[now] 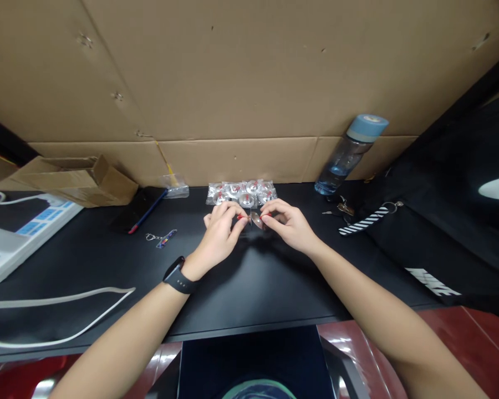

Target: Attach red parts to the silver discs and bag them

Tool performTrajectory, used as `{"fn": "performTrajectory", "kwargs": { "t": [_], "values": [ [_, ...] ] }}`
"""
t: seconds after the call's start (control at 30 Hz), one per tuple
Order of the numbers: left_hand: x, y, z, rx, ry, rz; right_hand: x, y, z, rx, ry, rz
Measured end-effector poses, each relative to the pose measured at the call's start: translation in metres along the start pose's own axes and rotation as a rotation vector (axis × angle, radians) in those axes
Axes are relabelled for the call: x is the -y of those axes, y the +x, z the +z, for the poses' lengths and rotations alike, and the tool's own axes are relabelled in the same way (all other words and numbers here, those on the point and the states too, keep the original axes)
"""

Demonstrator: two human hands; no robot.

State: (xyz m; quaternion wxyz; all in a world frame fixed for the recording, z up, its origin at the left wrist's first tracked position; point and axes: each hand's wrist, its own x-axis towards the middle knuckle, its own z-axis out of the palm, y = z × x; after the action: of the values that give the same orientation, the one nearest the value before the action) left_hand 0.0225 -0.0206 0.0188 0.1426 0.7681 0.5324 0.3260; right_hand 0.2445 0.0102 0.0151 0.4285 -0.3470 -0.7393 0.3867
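Note:
Above the black table, my left hand point(223, 228) pinches a small finger cymbal point(250, 217) by its red grip; the disc is seen edge-on. My right hand point(289, 223) has its fingers closed on the red grip of a second finger cymbal point(257, 220), whose round metal face is tilted. The two discs are very close together; I cannot tell whether they touch. Just behind my hands lie several clear packets point(242, 193) with similar metal discs and red parts inside. A dark watch point(180, 275) is on my left wrist.
A cardboard box point(79, 180), a dark phone point(143, 206), a power strip point(37, 227) and a white cable point(87, 331) are on the left, near a small keychain point(165, 238). At the right stand a water bottle point(347, 158), keys point(344, 208) and a black bag point(444, 221). Cardboard point(249, 83) walls the back.

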Motion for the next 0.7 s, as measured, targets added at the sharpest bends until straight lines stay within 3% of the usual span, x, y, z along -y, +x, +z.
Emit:
{"fn": "performTrajectory", "kwargs": {
  "t": [0.2, 0.7],
  "values": [
    [-0.006, -0.001, 0.001, -0.062, -0.077, 0.031, 0.004, -0.003, 0.013, -0.081, 0.131, 0.070],
    [-0.004, -0.003, 0.006, -0.086, -0.012, 0.025, 0.011, -0.007, 0.023, -0.029, 0.599, 0.351]
  ]
}}
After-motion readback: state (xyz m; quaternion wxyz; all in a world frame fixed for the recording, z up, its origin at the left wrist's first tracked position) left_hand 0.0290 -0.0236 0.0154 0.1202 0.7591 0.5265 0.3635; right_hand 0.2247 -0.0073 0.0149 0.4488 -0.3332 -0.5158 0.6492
